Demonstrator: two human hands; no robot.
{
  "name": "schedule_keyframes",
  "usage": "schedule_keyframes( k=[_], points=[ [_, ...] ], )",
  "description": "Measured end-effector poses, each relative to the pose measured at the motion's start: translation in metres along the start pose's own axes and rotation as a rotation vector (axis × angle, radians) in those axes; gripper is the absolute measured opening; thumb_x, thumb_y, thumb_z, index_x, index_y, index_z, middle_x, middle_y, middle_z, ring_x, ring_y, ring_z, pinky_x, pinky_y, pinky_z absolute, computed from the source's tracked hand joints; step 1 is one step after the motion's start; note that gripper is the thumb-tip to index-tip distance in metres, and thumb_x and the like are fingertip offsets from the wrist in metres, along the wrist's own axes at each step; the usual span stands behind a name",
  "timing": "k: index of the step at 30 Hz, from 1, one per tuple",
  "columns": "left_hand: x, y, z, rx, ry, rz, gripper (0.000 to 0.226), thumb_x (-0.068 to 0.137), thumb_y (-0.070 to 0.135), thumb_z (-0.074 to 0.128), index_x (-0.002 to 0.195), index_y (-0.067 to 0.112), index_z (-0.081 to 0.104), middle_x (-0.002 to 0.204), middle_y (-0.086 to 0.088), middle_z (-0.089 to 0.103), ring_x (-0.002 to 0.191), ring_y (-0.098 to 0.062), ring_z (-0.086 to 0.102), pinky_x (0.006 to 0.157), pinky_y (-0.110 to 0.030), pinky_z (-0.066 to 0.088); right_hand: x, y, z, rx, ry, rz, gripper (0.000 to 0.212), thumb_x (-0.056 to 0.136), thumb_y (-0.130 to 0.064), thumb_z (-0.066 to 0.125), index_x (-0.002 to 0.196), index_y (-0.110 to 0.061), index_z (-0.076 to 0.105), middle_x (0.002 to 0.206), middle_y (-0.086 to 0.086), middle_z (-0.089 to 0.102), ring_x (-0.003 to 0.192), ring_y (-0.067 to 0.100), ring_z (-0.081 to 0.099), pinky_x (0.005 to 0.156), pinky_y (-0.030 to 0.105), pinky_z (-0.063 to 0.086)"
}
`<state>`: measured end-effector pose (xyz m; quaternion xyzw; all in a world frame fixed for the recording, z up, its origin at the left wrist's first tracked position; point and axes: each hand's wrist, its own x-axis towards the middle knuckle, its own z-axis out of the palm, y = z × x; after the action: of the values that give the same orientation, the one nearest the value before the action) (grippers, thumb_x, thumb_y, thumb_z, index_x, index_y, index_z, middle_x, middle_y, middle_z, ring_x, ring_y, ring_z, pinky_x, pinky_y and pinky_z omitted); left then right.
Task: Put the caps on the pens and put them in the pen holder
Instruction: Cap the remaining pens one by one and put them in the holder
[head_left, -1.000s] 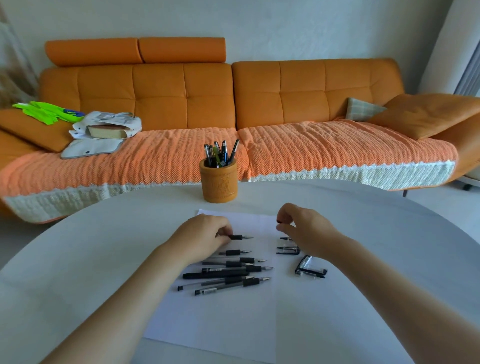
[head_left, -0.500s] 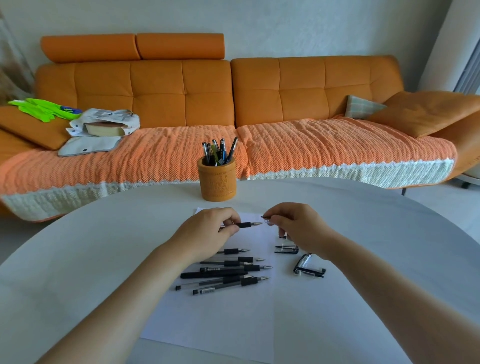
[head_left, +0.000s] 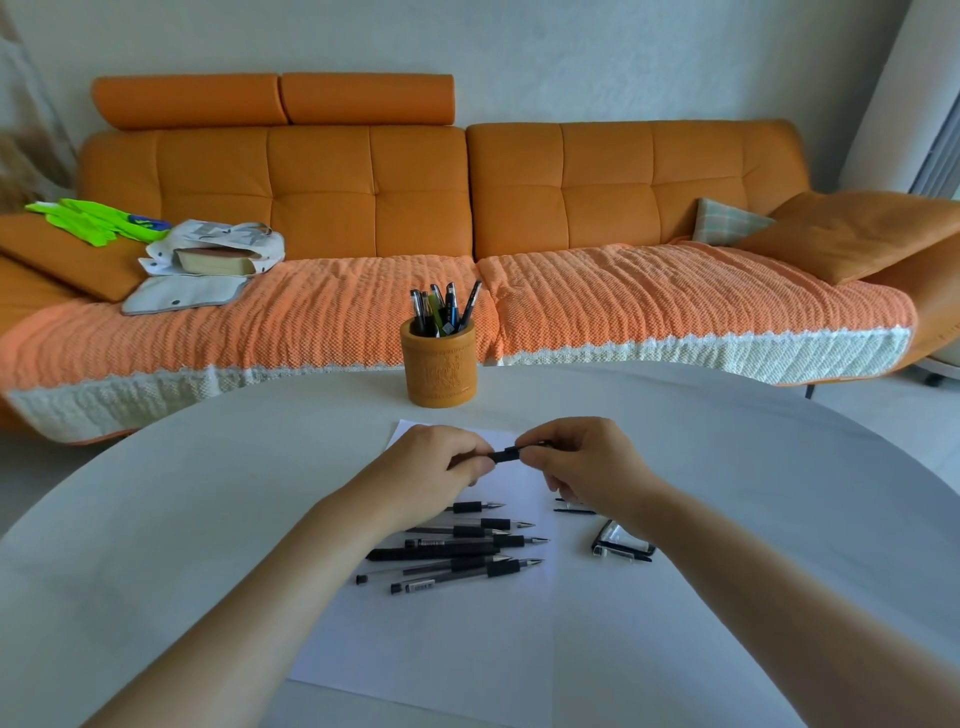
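pen: black grip; held level | left hand; right hand

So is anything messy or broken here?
Nothing looks broken or spilled. The uncapped pens lie in a loose heap on the paper, some crossing each other, and the pen holder stands upright.

I'm holding one black pen level just in front of the orange pen holder, which is standing upright holding several pens. Uncapped pens are lying nearer me, with clear caps lying to their right.
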<state>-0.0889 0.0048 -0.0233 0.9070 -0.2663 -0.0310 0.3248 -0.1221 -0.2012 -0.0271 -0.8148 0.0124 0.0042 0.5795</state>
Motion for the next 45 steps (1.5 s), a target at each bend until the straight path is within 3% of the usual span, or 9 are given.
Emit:
schedule_keyframes(
  k=[7,14,19,25,27,31,34,39,45],
  points=[
    [-0.001,-0.001,-0.005,0.007,0.015,0.047,0.019,0.093,0.024,0.065,0.076,0.02,0.073,0.075,0.001,0.061,0.065,-0.005,0.052,0.063,-0.023,0.036,-0.01,0.003,0.015,0.076,0.032,-0.017,0.011,0.091,-0.01,0.067,0.088,-0.014,0.076,0.063,0.0,0.067,0.043,0.015,0.049,0.043,0.022,0.037],
    [-0.002,0.001,-0.007,-0.042,0.087,0.1,0.012,0.091,0.02,0.068,0.09,0.024,0.079,0.078,0.008,0.067,0.076,-0.006,0.06,0.069,-0.023,0.046,-0.014,-0.002,0.016,0.189,0.03,-0.016,0.011,0.092,-0.01,0.065,0.09,-0.01,0.076,0.062,0.003,0.066,0.039,0.015,0.047,0.042,0.023,0.037],
    [0.004,0.002,-0.019,-0.092,0.117,0.068,0.01,0.089,0.024,0.071,0.087,0.029,0.079,0.075,0.011,0.067,0.066,-0.001,0.056,0.059,-0.015,0.038,-0.009,-0.015,0.017,0.24,0.093,-0.068,0.009,0.091,-0.009,0.067,0.09,-0.007,0.075,0.064,0.005,0.068,0.042,0.016,0.054,0.042,0.025,0.043],
    [0.008,0.007,-0.019,-0.11,0.231,0.167,0.01,0.088,0.019,0.072,0.094,0.023,0.078,0.072,0.016,0.065,0.069,0.001,0.058,0.061,-0.01,0.039,-0.003,-0.022,0.025,0.599,0.045,0.0,0.01,0.095,-0.01,0.063,0.098,-0.002,0.069,0.071,0.008,0.061,0.053,0.019,0.057,0.045,0.028,0.046],
    [0.013,0.009,-0.023,-0.181,0.223,0.148,0.007,0.089,0.021,0.071,0.092,0.026,0.075,0.073,0.011,0.068,0.066,-0.001,0.06,0.063,-0.016,0.045,0.003,-0.028,0.027,0.674,0.045,-0.034,0.013,0.095,-0.007,0.061,0.104,-0.002,0.068,0.073,0.007,0.061,0.058,0.017,0.06,0.048,0.026,0.049],
    [0.028,-0.003,-0.034,-0.199,0.185,0.082,0.014,0.093,0.033,0.065,0.084,0.025,0.072,0.078,0.002,0.069,0.068,-0.014,0.063,0.067,-0.034,0.05,0.02,-0.045,0.029,0.583,0.099,-0.083,0.011,0.095,-0.007,0.061,0.102,-0.002,0.068,0.083,0.014,0.067,0.067,0.02,0.069,0.054,0.03,0.057],
    [0.038,-0.027,-0.042,-0.154,0.241,0.039,0.021,0.096,0.039,0.059,0.084,0.025,0.069,0.078,0.005,0.066,0.072,-0.008,0.058,0.064,-0.031,0.041,0.044,-0.071,0.027,0.475,0.22,-0.183,0.009,0.097,-0.007,0.059,0.092,-0.004,0.065,0.08,0.014,0.069,0.066,0.023,0.072,0.059,0.036,0.062],
    [0.063,-0.058,-0.047,-0.247,0.486,-0.098,0.025,0.095,0.03,0.056,0.116,0.02,0.065,0.117,0.0,0.059,0.099,-0.012,0.057,0.077,-0.028,0.042,0.102,-0.12,0.03,0.198,0.431,-0.346,0.007,0.095,-0.009,0.062,0.09,-0.01,0.065,0.08,0.012,0.071,0.065,0.024,0.073,0.059,0.037,0.063],
    [0.083,-0.074,-0.03,-0.351,0.515,-0.2,0.063,0.093,0.03,0.058,0.148,0.019,0.033,0.146,-0.007,0.03,0.128,-0.023,0.044,0.089,-0.031,0.038,0.169,-0.131,0.057,-0.25,0.463,-0.352,0.013,0.093,-0.022,0.065,0.098,-0.011,0.068,0.077,0.007,0.074,0.062,0.02,0.073,0.059,0.041,0.062]
  ],
)
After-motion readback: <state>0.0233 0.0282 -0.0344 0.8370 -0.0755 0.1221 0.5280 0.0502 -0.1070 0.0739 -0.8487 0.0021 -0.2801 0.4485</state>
